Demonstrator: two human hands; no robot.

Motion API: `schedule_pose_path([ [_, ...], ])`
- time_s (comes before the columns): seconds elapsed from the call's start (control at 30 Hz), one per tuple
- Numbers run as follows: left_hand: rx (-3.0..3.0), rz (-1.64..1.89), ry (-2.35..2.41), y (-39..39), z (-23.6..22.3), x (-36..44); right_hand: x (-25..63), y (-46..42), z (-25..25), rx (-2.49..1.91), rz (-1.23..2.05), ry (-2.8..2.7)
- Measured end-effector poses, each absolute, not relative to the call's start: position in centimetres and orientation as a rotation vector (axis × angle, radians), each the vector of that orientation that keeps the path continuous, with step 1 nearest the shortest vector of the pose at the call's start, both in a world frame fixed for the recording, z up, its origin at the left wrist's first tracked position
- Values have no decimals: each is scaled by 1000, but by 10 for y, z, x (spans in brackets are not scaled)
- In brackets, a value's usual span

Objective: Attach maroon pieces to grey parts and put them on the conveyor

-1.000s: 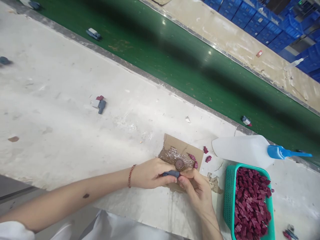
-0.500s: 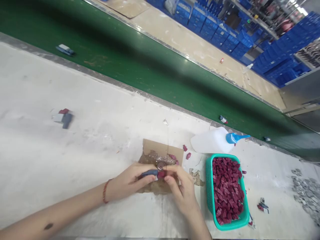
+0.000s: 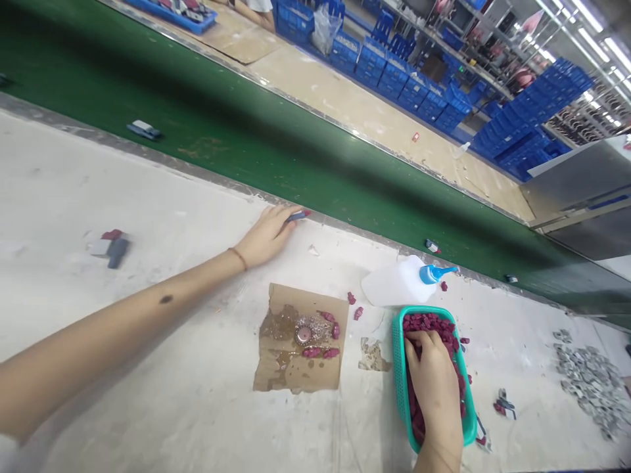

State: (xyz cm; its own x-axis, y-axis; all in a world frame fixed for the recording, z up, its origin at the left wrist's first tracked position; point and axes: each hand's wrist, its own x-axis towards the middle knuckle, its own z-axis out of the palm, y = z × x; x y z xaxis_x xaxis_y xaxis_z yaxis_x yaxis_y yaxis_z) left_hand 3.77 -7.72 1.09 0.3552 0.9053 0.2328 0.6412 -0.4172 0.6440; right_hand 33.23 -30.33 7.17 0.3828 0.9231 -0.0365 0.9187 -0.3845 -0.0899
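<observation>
My left hand (image 3: 269, 236) is closed on a small dark-blue plastic part (image 3: 298, 215) with a red tip, at the near edge of the green conveyor belt (image 3: 325, 177). My right hand (image 3: 436, 374) reaches down into a teal basket (image 3: 397, 374) full of small maroon plastic pieces (image 3: 426, 322). Its fingers are bent together among the pieces, and what they pinch is hidden. Between the hands lies a piece of brown cardboard (image 3: 280, 295), wet with clear liquid, bearing a round metal cap (image 3: 303, 335) and several maroon pieces (image 3: 331, 353).
A white bottle (image 3: 392, 282) with a blue nozzle lies behind the basket. Grey pieces (image 3: 591, 381) are heaped at the right. One blurred assembled part (image 3: 114, 249) sits at the left. Blue-and-white parts (image 3: 144, 129) lie on the belt. Another person's arm (image 3: 254, 14) shows across it.
My hands have parted from above the cardboard. The left has carried the dark-blue part forward to the belt edge; the right has moved into the basket. The camera view has shifted.
</observation>
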Motion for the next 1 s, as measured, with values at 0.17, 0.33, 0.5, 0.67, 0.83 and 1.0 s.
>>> schedule_pose_path([
  [0.17, 2329, 683, 1581, -27, 4, 63, 332, -305, 74, -2557, 151, -1693],
  [0.33, 2365, 664, 1543, -25, -1, 65, 334, -307, 76, -2388, 264, -1652],
  [0.5, 2394, 670, 1508, -26, -6, 62, 333, -304, 78, -2383, 349, -1520],
  [0.67, 2421, 672, 1498, -24, -5, 64, 340, -300, 74, -2366, 421, -1550],
  [0.83, 2428, 662, 1516, -23, -4, 64, 354, -296, 66, -2365, 416, -1566],
  [1.0, 2429, 679, 1474, -22, -4, 62, 363, -293, 62, -2365, 412, -1670],
])
